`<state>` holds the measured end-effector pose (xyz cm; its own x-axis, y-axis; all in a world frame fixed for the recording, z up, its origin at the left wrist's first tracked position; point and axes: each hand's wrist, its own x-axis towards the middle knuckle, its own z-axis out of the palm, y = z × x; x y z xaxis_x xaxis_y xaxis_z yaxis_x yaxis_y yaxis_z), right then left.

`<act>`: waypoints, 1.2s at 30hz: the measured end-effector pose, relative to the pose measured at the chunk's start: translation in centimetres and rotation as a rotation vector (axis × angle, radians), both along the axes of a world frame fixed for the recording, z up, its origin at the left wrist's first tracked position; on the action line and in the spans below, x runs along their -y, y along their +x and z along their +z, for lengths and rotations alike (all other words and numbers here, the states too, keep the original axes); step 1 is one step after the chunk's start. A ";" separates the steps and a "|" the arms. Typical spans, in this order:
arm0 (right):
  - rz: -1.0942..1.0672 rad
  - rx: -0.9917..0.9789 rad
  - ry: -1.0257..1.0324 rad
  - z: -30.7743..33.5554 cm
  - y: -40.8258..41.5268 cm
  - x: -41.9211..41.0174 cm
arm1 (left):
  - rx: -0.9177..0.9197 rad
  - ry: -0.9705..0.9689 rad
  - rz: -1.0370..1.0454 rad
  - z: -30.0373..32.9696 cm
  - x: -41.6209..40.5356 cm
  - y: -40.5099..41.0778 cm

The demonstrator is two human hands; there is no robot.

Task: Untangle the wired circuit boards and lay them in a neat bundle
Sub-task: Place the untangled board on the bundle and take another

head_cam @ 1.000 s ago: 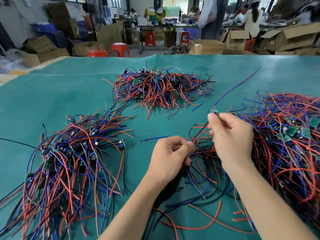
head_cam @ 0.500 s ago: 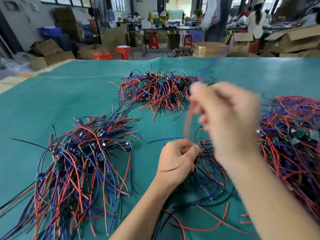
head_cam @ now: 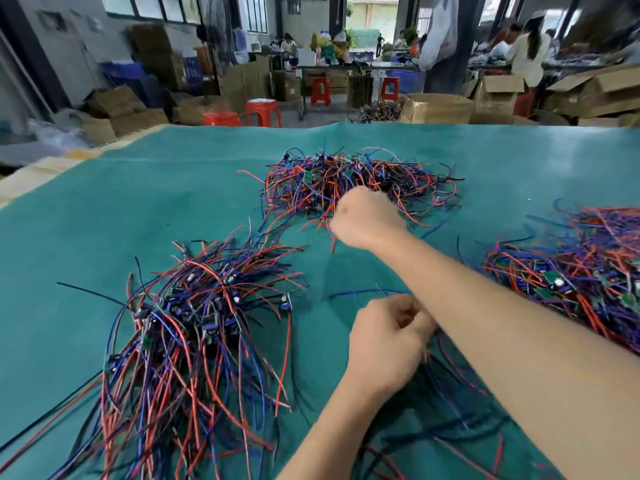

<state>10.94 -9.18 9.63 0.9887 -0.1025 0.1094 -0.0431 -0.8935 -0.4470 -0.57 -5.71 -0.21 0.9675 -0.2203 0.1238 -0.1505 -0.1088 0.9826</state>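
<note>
Left hand (head_cam: 384, 344): fingers curled, pinching wires (head_cam: 450, 382) of the near tangle at the table's front edge. Right hand (head_cam: 367, 218): raised and reaching across toward the far pile (head_cam: 360, 183), fingers curled in a fist; blurred, so whether it holds a wire cannot be told. Left bundle (head_cam: 194, 327): red, blue and black wires with small boards, fanned out roughly alongside one another, left of the left hand. Right pile (head_cam: 581, 271): tangled, green boards visible, right of the right forearm. All lie on the green table (head_cam: 104, 209). Beyond it: cartons (head_cam: 438, 107) and red stools (head_cam: 263, 112).
</note>
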 end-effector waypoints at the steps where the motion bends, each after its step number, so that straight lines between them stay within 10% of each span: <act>1: -0.054 -0.019 -0.022 -0.9 0.9 1.6 | 0.002 0.011 -0.018 0.0 0.1 -0.1; 27: -0.251 0.041 0.185 -5.8 8.5 8.6 | 0.017 0.118 -0.001 0.7 -0.1 -0.6; 36: -0.299 0.191 0.950 -2.0 0.5 9.3 | 0.002 -0.040 0.025 0.8 -0.1 -0.6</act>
